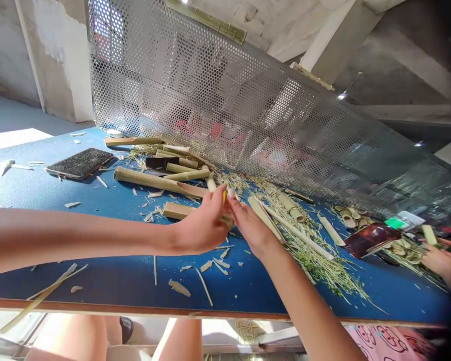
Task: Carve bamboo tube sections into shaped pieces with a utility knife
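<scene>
My left hand (205, 223) is closed, thumb raised, over the middle of the blue table. My right hand (251, 220) meets it from the right, its fingers also closed. A small yellow bit (224, 195) shows between the thumbs, and something pale like bamboo shows below it; the hands hide the rest. Behind my left wrist lies a split bamboo piece (176, 210). Beyond it is a long bamboo tube (146, 179) with a scooped cut near one end. Bamboo slats (265, 218) lie just past my right hand.
Shavings (216, 265) litter the blue table (116, 286). A dark phone (80, 163) lies at the left. Perforated metal mesh (195, 75) rises along the back. Toward the right are heaped green-yellow strips (323, 271), a dark reddish bottle (372, 239) and another person's hand (445, 263) holding a bamboo piece.
</scene>
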Available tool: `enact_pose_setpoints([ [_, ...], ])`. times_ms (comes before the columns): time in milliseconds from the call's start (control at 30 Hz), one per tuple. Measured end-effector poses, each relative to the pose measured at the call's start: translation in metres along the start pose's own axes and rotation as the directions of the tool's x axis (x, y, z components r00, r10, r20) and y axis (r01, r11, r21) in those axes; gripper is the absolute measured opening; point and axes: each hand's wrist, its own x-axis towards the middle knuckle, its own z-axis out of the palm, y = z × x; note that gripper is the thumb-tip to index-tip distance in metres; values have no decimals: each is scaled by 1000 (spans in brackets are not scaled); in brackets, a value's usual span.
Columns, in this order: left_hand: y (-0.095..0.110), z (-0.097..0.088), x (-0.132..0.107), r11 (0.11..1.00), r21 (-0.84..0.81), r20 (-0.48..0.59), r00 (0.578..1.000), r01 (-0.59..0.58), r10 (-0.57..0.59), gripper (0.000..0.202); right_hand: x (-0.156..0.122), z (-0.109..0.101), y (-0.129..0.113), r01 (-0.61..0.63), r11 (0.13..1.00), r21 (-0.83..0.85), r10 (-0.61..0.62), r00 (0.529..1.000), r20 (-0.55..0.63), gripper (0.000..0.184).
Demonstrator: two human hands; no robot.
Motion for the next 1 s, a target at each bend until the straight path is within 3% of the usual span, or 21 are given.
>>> enact_pose_setpoints([
  [67,-1,9,9,993,47,11,994,-105,105,76,-1,5,-4,-42,986,160,47,998,-29,44],
  [133,-2,18,12,981,90,68,984,-172,166,80,-1,6,0,-69,963,261,109,983,-144,42],
  [233,-5,29,6,927,249,88,960,-281,267,82,2,-2,15,-101,953,287,183,944,-273,39],
  [300,-11,34,0,845,421,81,942,-329,326,79,5,-14,25,-92,953,290,196,915,-352,35],
  [400,-26,36,-1,699,638,133,940,-323,314,69,10,-37,31,-21,947,320,181,859,-479,31],
  [467,-37,33,6,619,722,190,948,-311,255,61,13,-51,28,14,946,325,160,849,-503,33],
  [533,-45,27,14,566,743,262,934,-357,244,48,13,-60,24,30,963,267,105,873,-475,37],
  [567,-46,24,16,541,730,313,907,-419,280,42,12,-62,21,34,978,206,62,896,-440,39],
  [633,-44,16,13,466,662,431,807,-586,403,30,7,-64,17,42,999,27,-32,952,-303,40],
  [700,-36,8,-2,376,563,528,671,-736,520,25,0,-64,13,46,985,-168,-66,992,-112,40],
  [800,-22,-3,-34,312,470,543,549,-826,635,24,-10,-61,7,52,925,-377,-27,997,71,41],
  [1000,-12,-21,-76,282,439,523,498,-853,692,26,-13,-46,-4,206,803,-559,-146,978,150,31],
])
